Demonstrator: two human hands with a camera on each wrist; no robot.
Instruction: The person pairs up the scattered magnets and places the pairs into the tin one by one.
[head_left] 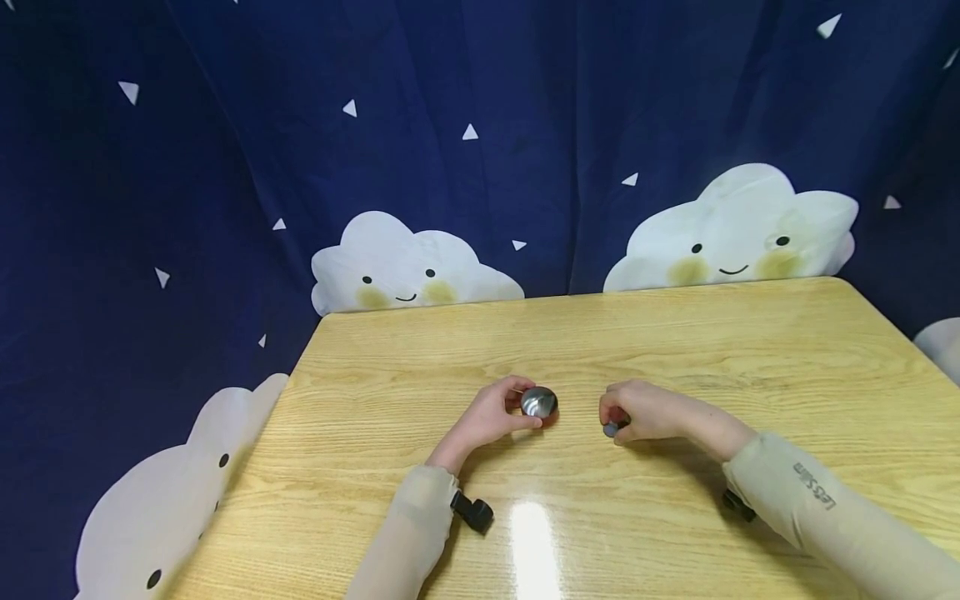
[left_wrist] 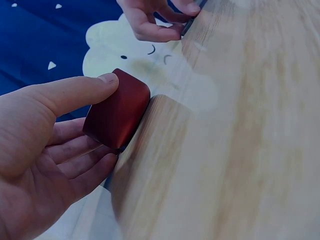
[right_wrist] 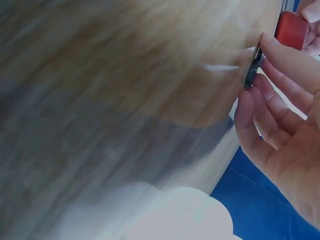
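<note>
A small cup [head_left: 539,402], red on its outer wall [left_wrist: 119,111] and shiny metal inside, stands on the table just left of the middle. My left hand [head_left: 496,412] holds it, the thumb on one side and the fingers round the other. To the right, my right hand [head_left: 640,411] pinches a small, dark, flat round piece [head_left: 611,429] low over the tabletop. The right wrist view shows that dark piece [right_wrist: 252,72] edge-on between thumb and fingertips. Its exact kind I cannot tell. A short gap of wood separates the two hands.
The wooden table [head_left: 360,367] reaches back to a dark blue curtain [head_left: 420,108] with white clouds and triangles. A black camera [head_left: 474,512] is strapped at the left wrist, another [head_left: 738,505] at the right. Light glares on the front of the tabletop.
</note>
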